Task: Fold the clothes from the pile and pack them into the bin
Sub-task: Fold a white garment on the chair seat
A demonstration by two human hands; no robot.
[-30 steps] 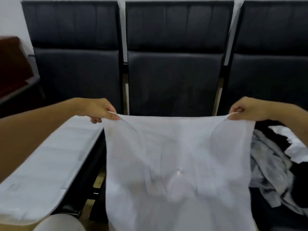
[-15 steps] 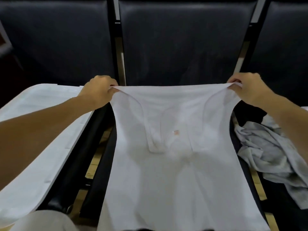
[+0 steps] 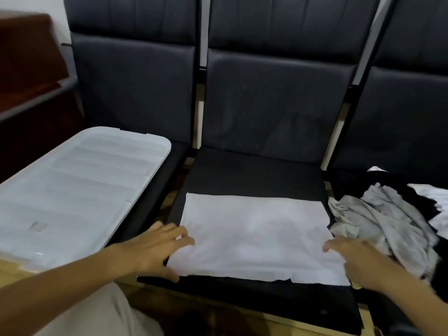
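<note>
One white garment (image 3: 254,236) lay flat on the middle seat (image 3: 254,173), bare seat beyond; left hand (image 3: 155,251) and right hand (image 3: 358,260) pressed its side edges, fingers straight; one bin (image 3: 72,190) left, one pile (image 3: 388,219) right.

White garment (image 3: 254,235), dark grey seats (image 3: 254,175), translucent white bin lid (image 3: 80,183), grey and black clothes pile (image 3: 388,219)

The pile (image 3: 397,219) runs off the right edge; both hands look blurred.
</note>
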